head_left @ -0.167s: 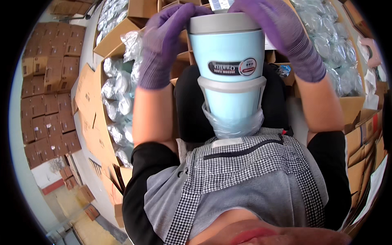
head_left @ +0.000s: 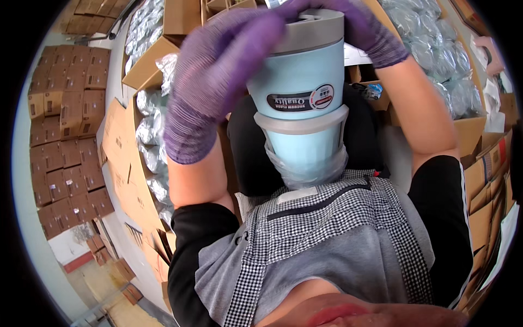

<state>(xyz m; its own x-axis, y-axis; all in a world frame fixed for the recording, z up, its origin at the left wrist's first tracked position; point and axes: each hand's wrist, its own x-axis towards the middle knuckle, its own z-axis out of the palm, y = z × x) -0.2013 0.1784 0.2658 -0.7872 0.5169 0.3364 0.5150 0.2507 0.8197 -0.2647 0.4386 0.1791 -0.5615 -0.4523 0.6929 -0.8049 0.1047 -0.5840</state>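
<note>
A pale blue insulated mug (head_left: 297,76) with a grey lid (head_left: 310,34) stands tilted in front of my lap, a dark oval label on its side. Below the label a grey band (head_left: 302,123) runs round it, and clear plastic film (head_left: 310,171) gathers about its lower end near my apron. My left hand (head_left: 218,76), in a purple knit glove and blurred, wraps the lid's left side, its thumb lying across the front. Also gloved, my right hand (head_left: 357,24) curls behind the lid's right side, where most of its fingers are hidden.
Open cartons of foil- and film-wrapped items stand at left (head_left: 150,122) and right (head_left: 430,54). Flattened cardboard (head_left: 117,136) leans along the left, with folded cartons (head_left: 482,201) at the right. Stacked brown boxes (head_left: 68,141) line the far left wall.
My left hand has come down and inward over the mug's upper left side. The right hand has shifted left behind the lid. The mug leans slightly differently and has moved a little left.
</note>
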